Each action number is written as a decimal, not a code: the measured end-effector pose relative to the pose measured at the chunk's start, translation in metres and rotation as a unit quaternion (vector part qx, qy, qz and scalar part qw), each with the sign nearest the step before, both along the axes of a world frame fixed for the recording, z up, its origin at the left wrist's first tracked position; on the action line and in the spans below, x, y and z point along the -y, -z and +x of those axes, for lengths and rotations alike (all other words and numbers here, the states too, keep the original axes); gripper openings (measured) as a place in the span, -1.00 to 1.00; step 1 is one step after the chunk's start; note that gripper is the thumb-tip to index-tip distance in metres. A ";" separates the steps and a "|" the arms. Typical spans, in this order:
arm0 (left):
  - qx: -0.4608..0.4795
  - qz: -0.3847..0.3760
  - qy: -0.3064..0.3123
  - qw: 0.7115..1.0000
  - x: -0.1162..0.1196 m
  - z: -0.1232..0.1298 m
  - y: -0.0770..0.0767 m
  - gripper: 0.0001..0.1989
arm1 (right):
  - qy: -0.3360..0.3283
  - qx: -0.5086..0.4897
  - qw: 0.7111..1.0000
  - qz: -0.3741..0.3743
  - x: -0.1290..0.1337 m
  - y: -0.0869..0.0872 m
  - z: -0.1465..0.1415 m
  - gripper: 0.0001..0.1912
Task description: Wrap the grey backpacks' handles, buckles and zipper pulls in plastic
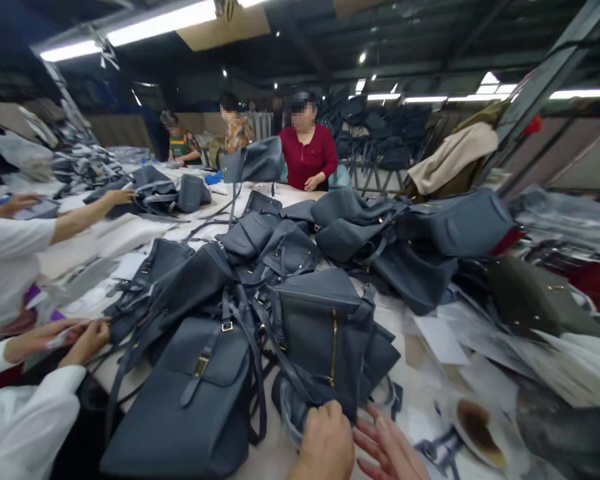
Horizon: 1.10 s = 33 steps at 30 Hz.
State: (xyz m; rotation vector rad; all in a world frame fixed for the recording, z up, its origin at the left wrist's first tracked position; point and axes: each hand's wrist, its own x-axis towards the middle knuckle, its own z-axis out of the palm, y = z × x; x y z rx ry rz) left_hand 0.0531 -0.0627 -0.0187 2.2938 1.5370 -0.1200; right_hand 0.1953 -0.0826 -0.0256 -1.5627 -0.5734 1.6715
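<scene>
The slate-blue leather backpack with a gold zip (325, 340) sits at the near edge of the paper-strewn worktable (420, 413), heaped among matching bags. I have the left hand (325, 447) curled over its lower edge, fingers pressed into the leather. The right hand (390, 447) is just beside it, fingers (385, 440) spread wide, apparently holding nothing. A neighbouring backpack (190, 393) has a gold buckle on its flap strap (201, 365). I can read no lettering from here.

Grey-blue leather backpacks (325, 333) and papers (440, 340) cover the long worktable (397, 327).
</scene>
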 end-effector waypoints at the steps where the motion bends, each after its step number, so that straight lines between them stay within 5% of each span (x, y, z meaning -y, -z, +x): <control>1: 0.002 -0.002 -0.003 1.000 0.006 -0.003 0.005 -0.80 | -0.004 0.013 1.000 0.005 0.000 0.003 -0.005 -0.05; 7: 0.016 0.005 -0.005 1.000 0.024 -0.018 0.018 -0.70 | -0.115 0.306 0.940 0.097 -0.013 0.012 -0.035 -0.44; 11: 0.048 0.004 0.009 0.999 0.032 -0.030 0.015 -0.82 | -0.118 0.308 0.936 0.122 -0.030 0.013 -0.037 -0.59; 14: 0.186 0.040 -0.017 0.982 0.030 -0.048 0.000 -0.88 | -0.130 0.242 0.952 0.139 -0.037 0.005 -0.035 -0.58; 17: 0.356 0.107 -0.073 0.926 0.021 -0.071 -0.025 -0.82 | -0.137 0.161 0.968 0.136 -0.041 -0.013 -0.037 -0.52; 23: 0.451 0.168 -0.142 0.865 0.015 -0.117 -0.065 -0.76 | -0.027 -0.124 0.988 0.090 -0.047 -0.086 -0.046 -0.60; 26: 0.482 0.159 -0.085 0.858 0.018 -0.131 -0.084 -0.53 | 0.024 -0.235 0.971 0.041 -0.048 -0.132 -0.038 -0.68; 29: 0.480 0.179 -0.059 0.857 0.013 -0.140 -0.114 -0.23 | 0.016 -0.383 0.922 -0.058 -0.046 -0.165 -0.023 -0.78; 33: 0.392 0.210 -0.084 0.892 -0.011 -0.142 -0.145 -0.31 | -0.007 -0.497 0.859 -0.124 -0.036 -0.174 -0.011 -0.95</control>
